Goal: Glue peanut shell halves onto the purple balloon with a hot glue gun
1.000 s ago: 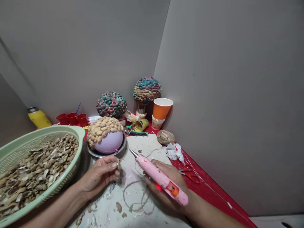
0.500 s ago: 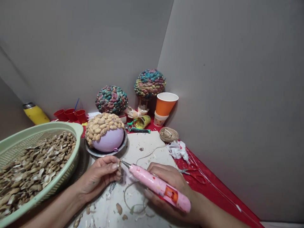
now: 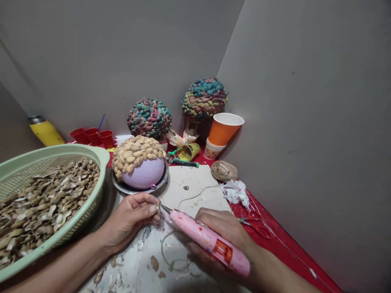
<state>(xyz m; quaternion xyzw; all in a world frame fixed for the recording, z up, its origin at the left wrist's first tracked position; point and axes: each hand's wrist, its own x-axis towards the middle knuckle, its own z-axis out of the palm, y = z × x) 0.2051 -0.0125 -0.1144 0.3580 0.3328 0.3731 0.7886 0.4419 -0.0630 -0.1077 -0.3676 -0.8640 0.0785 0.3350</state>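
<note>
Between its thumb and fingers, my left hand [image 3: 134, 219] pinches a small peanut shell [image 3: 159, 206], mostly hidden by the fingertips. My right hand [image 3: 222, 232] is wrapped round a pink glue gun [image 3: 198, 234], whose metal nozzle points left and meets the shell. Just beyond my left hand, a lilac balloon [image 3: 145, 174] lies in a metal bowl [image 3: 166, 179], its top and left side covered with peanut shells [image 3: 134, 152]. At the left, a green basket [image 3: 102, 162] holds many loose shells [image 3: 51, 203].
Two coloured shell-covered balls [image 3: 149, 118] [image 3: 204, 99] stand at the back. Around them are red cups [image 3: 106, 139], an orange cup [image 3: 224, 130], pliers [image 3: 185, 163] and a yellow bottle [image 3: 45, 131]. Twine [image 3: 224, 171], crumpled tissue [image 3: 236, 191] and scissors [image 3: 256, 226] lie to the right.
The camera view has shifted a little, moving the background rightward and up. The glue gun's nozzle and the shell still meet, with both hands keeping their holds.
</note>
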